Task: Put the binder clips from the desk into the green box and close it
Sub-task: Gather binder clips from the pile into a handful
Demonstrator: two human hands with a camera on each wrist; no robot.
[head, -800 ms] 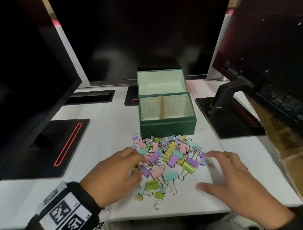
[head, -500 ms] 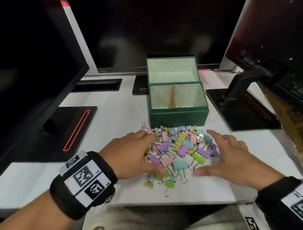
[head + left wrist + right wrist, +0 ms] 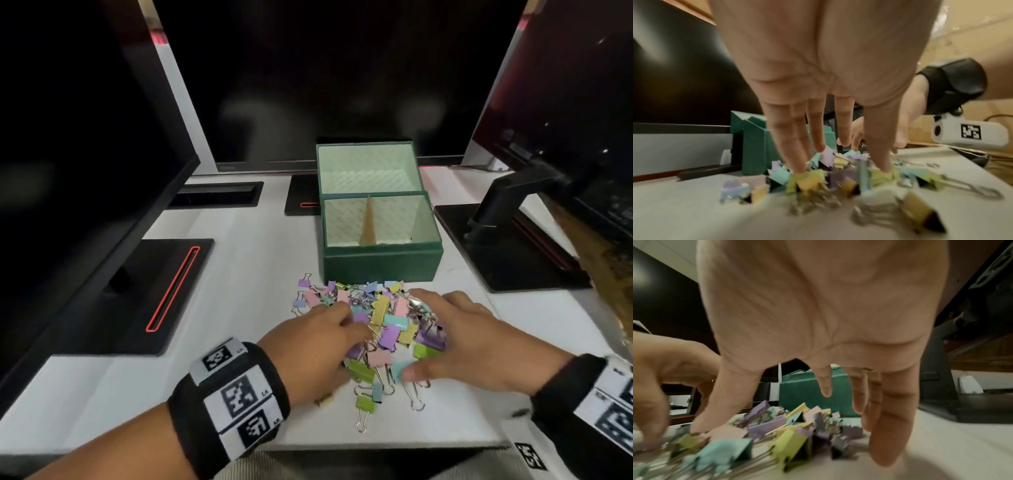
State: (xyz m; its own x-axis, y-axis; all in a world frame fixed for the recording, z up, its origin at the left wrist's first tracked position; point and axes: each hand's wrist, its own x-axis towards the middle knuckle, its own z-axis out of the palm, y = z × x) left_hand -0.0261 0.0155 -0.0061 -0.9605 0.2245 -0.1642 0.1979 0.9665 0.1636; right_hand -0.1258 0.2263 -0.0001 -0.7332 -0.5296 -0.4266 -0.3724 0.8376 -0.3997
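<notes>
- Head view showed the left hand (image 3: 318,346) and the right hand (image 3: 466,339) laid on either side of a heap of coloured binder clips (image 3: 380,325) on the white desk (image 3: 239,274).
- Both hands were spread, with fingers nearly straight and slightly parted; neither had closed round a clip.
- Left wrist view had the left fingertips (image 3: 799,167) pressed down into the pile, the thumb tip touching a yellow-green clip.
- Right wrist view showed the right palm facing the heap, the little finger (image 3: 888,443) down at the desk beside it and the thumb reaching the clips at the near edge.
- Just behind the pile stood the green box (image 3: 380,263), its hinged lid (image 3: 368,168) raised and its two compartments holding nothing visible.
- A few clips lay loose nearer the desk's front edge.
</notes>
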